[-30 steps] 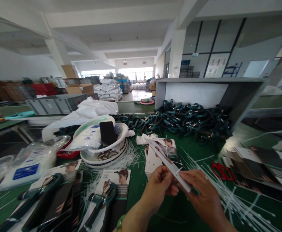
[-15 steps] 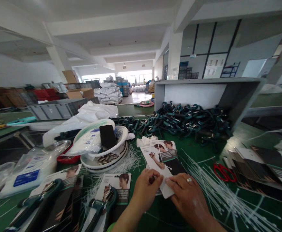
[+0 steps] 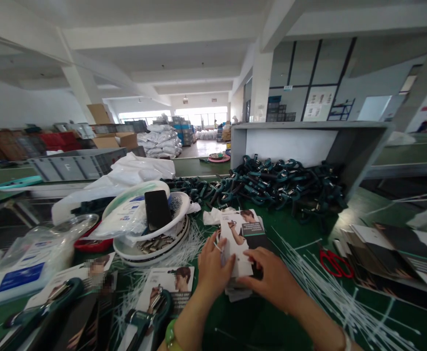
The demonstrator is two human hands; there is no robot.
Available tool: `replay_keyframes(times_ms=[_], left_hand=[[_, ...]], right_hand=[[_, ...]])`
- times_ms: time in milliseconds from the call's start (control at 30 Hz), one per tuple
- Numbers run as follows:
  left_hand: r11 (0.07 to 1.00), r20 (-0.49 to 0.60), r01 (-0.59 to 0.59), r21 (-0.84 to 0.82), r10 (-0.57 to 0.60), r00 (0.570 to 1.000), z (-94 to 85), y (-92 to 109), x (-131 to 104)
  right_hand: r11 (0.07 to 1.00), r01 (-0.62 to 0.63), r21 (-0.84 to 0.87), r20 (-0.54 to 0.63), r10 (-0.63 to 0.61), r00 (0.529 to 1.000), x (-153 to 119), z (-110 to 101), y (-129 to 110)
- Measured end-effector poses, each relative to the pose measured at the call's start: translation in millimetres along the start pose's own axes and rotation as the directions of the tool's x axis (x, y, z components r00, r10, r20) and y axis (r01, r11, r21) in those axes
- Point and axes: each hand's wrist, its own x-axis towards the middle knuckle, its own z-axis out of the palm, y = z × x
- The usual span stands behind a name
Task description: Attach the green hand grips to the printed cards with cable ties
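A stack of printed cards (image 3: 254, 238) lies on the green table in front of me, with a white-ended printed card (image 3: 238, 242) on top. My left hand (image 3: 213, 265) grips the card's left edge, its fingers along the side and its thumb near the lower end. A thin white strip curves by those fingers. My right hand (image 3: 272, 275) holds the card's lower right corner between curved fingers and thumb. To the left, a dark green hand gripper (image 3: 151, 312) rests on another printed card (image 3: 180, 282).
A heap of hand grippers (image 3: 282, 185) spills from a grey crate (image 3: 363, 156). White cable ties (image 3: 330, 287), red scissors (image 3: 336, 263) and more cards (image 3: 381, 263) lie right. Left are a white basin (image 3: 184, 209) with a black phone (image 3: 158, 209) and a plastic bag (image 3: 34, 268).
The card between my hands has moved up and away from me, now lying in line with the stack. My fingers have gone from pinching its near end to its sides.
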Motion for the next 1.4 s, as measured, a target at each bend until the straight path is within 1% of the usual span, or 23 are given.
replay_keyframes(times_ms=[67,100,167,233,300,367,433,467,500,533,567,633,700,767,800,900,1000,1067,1133,1200,1300,1367,1400], left_hand=[[0.998,0.043,-0.030,-0.050,0.032,0.999,1.1,-6,5],[0.995,0.066,-0.047,-0.089,0.053,0.996,1.5,-9,7],[0.987,0.081,-0.071,-0.142,0.083,0.993,2.3,-12,9],[0.985,0.084,-0.074,-0.155,0.088,0.993,2.6,-13,11],[0.984,0.096,-0.074,-0.164,0.091,0.991,2.3,-15,11],[0.984,0.096,-0.081,-0.161,0.098,0.991,1.9,-15,12],[0.982,0.086,-0.093,-0.161,0.108,0.990,1.8,-16,12],[0.982,0.083,-0.096,-0.165,0.111,0.990,2.1,-16,12],[0.980,0.083,-0.098,-0.171,0.113,0.990,2.5,-16,12],[0.979,0.085,-0.098,-0.178,0.114,0.990,3.1,-16,12],[0.977,0.085,-0.095,-0.189,0.113,0.990,3.8,-16,11],[0.972,0.079,-0.083,-0.219,0.102,0.992,5.7,-16,10],[0.964,0.072,-0.067,-0.258,0.088,0.994,7.6,-16,9],[0.954,0.068,-0.048,-0.297,0.071,0.995,9.5,-16,9],[0.949,0.070,-0.039,-0.312,0.064,0.995,10.5,-18,9],[0.948,0.094,-0.032,-0.315,0.065,0.993,13.6,-24,9],[0.960,0.106,-0.046,-0.277,0.078,0.991,15.4,-29,8],[0.965,0.101,-0.045,-0.258,0.074,0.992,14.9,-30,8],[0.970,0.102,-0.035,-0.240,0.061,0.993,13.1,-27,7],[0.974,0.110,-0.026,-0.226,0.052,0.993,10.7,-22,7],[0.973,0.118,-0.025,-0.230,0.053,0.992,8.0,-16,6],[0.971,0.122,-0.036,-0.237,0.067,0.990,7.5,-14,5],[0.970,0.121,-0.044,-0.238,0.074,0.990,7.6,-14,5]], right_hand=[[0.999,-0.036,-0.006,-0.057,0.036,0.998,10,-3,11],[0.998,-0.025,-0.051,-0.078,0.021,0.997,16,-2,16],[0.984,0.080,-0.158,-0.054,-0.090,0.995,26,2,23],[0.963,0.162,-0.216,-0.025,-0.171,0.985,32,8,25],[0.969,0.156,-0.190,-0.069,-0.172,0.983,32,12,22],[0.986,0.132,-0.103,-0.102,-0.142,0.985,30,10,21],[0.995,0.097,0.006,-0.062,-0.096,0.993,30,3,27],[0.998,0.043,0.037,-0.042,-0.041,0.998,32,-3,35],[0.998,-0.028,0.055,-0.031,0.030,0.999,36,-9,47],[0.988,-0.147,0.044,-0.052,0.149,0.987,42,-16,64],[0.969,-0.246,0.006,-0.088,0.246,0.965,49,-22,84],[0.914,-0.400,-0.072,-0.134,0.389,0.912,65,-33,130],[0.841,-0.518,-0.158,-0.134,0.501,0.855,80,-40,177],[0.786,-0.575,-0.225,-0.103,0.568,0.817,94,-42,215],[0.770,-0.586,-0.251,-0.086,0.585,0.806,100,-40,230],[0.763,-0.572,-0.301,-0.039,0.590,0.807,120,-26,254],[0.767,-0.553,-0.324,-0.028,0.577,0.816,135,-9,257],[0.769,-0.546,-0.332,-0.058,0.561,0.826,140,-3,251],[0.779,-0.529,-0.336,-0.114,0.524,0.844,139,-3,241],[0.793,-0.508,-0.336,-0.186,0.473,0.861,134,-10,227],[0.822,-0.461,-0.334,-0.282,0.380,0.881,122,-33,195],[0.876,-0.395,-0.275,-0.334,0.299,0.894,113,-51,166],[0.925,-0.328,-0.191,-0.363,0.244,0.899,108,-58,151]])
